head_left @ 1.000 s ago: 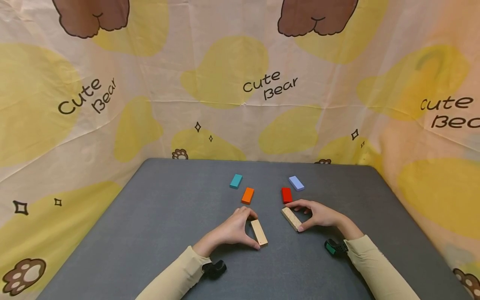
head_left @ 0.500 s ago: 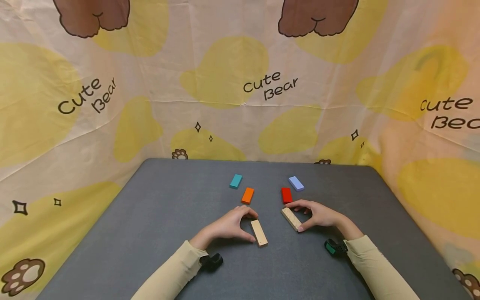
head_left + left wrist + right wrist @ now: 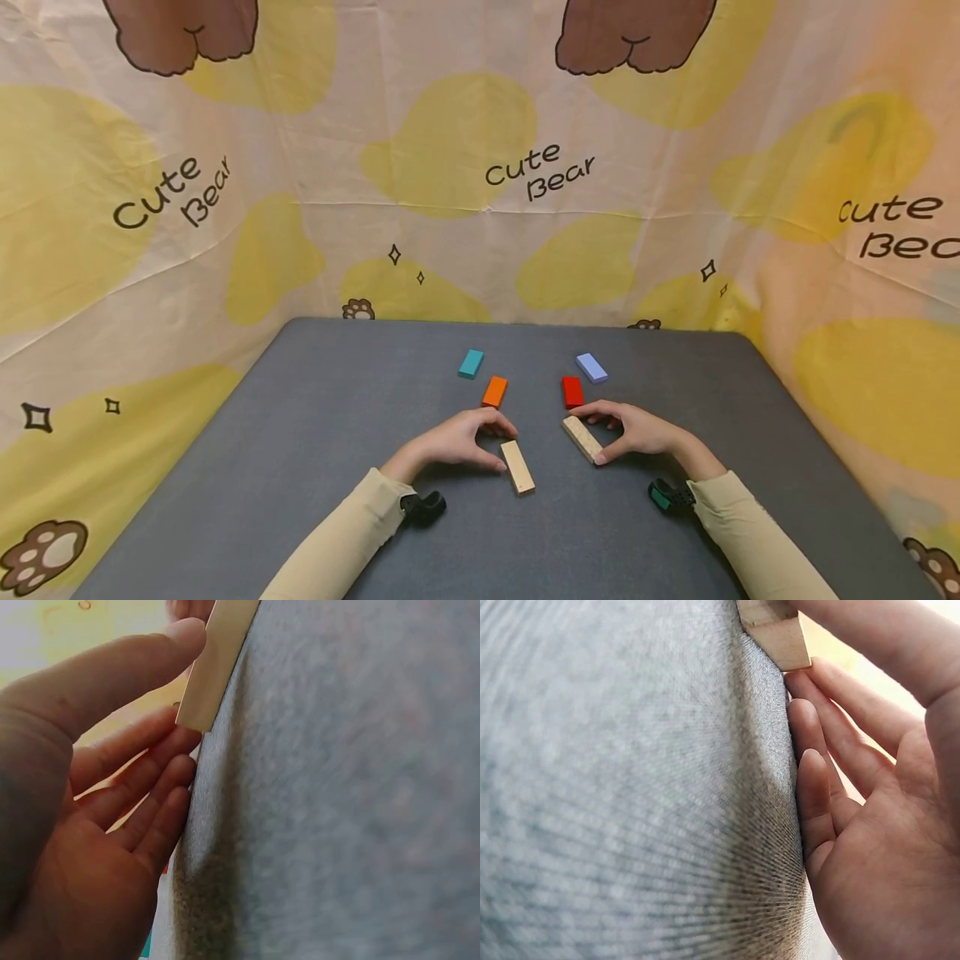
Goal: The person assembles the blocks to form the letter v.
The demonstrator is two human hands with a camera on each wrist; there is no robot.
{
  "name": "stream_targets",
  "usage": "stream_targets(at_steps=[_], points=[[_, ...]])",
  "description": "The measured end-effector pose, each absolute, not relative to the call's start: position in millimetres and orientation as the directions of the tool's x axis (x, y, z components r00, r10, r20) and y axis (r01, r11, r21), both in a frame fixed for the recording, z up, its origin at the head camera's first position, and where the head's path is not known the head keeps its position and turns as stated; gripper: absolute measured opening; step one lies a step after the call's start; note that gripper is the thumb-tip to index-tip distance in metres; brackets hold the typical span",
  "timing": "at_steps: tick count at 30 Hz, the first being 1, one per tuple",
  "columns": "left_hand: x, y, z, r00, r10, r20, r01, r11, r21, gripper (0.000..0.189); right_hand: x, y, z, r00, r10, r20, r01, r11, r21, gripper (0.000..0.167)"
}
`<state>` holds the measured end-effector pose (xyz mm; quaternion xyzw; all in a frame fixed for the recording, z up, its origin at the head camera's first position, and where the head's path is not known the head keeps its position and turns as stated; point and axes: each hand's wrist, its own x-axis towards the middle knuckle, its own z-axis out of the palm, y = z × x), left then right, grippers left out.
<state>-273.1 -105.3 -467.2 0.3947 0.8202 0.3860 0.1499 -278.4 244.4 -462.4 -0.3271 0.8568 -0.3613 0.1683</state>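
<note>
Two plain wooden blocks lie on the grey table [image 3: 360,517]. In the head view, the left wooden block [image 3: 517,467] sits just right of my left hand [image 3: 457,439], thumb tip close to its side and fingers near its far end. The left wrist view shows that hand's thumb [image 3: 112,679] overlapping the wooden block [image 3: 217,664], the other fingers relaxed by the cloth. My right hand [image 3: 637,429] holds the right wooden block [image 3: 581,440] by its two ends, thumb at the near end, fingertips at the far one. Only this block's end [image 3: 784,643] shows in the right wrist view.
Beyond the hands lie an orange block [image 3: 494,392], a red block [image 3: 572,392], a teal block [image 3: 471,364] and a light blue block [image 3: 592,367]. The red one is close to the right fingertips. A printed curtain [image 3: 442,250] hangs behind the table.
My left thumb has come off the near end of the left wooden block and slid back and up along its side. The right hand and all the blocks have stayed put.
</note>
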Motion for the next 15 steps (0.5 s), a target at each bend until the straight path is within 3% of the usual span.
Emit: stream_targets(at_steps=[15], points=[[-288.4,-101.2,-465.9,-0.577,0.817,0.017,0.519,0.35,0.78,0.039,-278.7,245.1,-461.9,-0.725,-0.688,-0.038,-0.46,0.525,-0.716,0.074]])
